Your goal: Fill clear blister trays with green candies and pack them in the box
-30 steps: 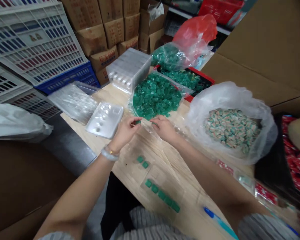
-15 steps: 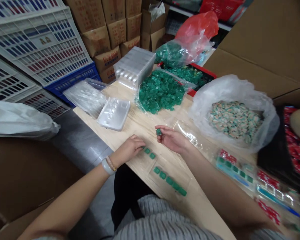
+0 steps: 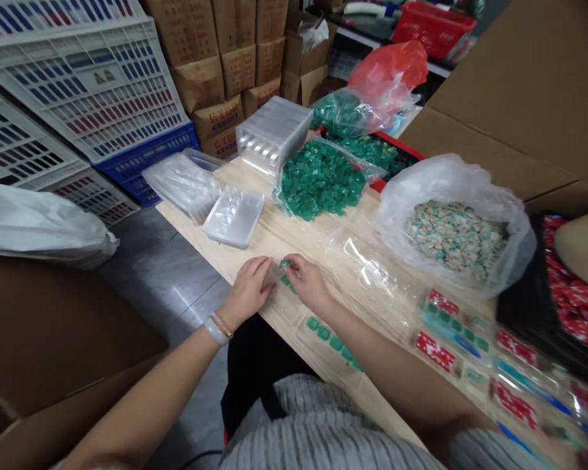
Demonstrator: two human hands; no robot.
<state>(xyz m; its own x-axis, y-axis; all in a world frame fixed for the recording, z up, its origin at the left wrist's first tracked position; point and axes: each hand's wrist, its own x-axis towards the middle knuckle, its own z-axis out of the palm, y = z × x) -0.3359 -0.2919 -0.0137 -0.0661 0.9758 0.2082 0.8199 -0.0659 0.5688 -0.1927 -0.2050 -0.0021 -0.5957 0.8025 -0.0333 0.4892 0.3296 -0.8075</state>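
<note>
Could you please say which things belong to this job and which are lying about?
Likely in use:
green piece in the right hand
clear tray by the left hand
pile of green pieces

Likely lying about:
blue crate
red basket
white sack

There is one left hand [image 3: 249, 290], one right hand [image 3: 308, 282], one red basket [image 3: 434, 29], one red bag [image 3: 392, 65], one open white bag [image 3: 445, 175], and five green squares [image 3: 336, 343] in the nearest row.

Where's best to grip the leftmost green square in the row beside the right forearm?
Probably pinch the green square by its edges facing across the row, from above and the left: it lies flat, a neighbour follows at one end only, and the right forearm crowds the other end.
</note>
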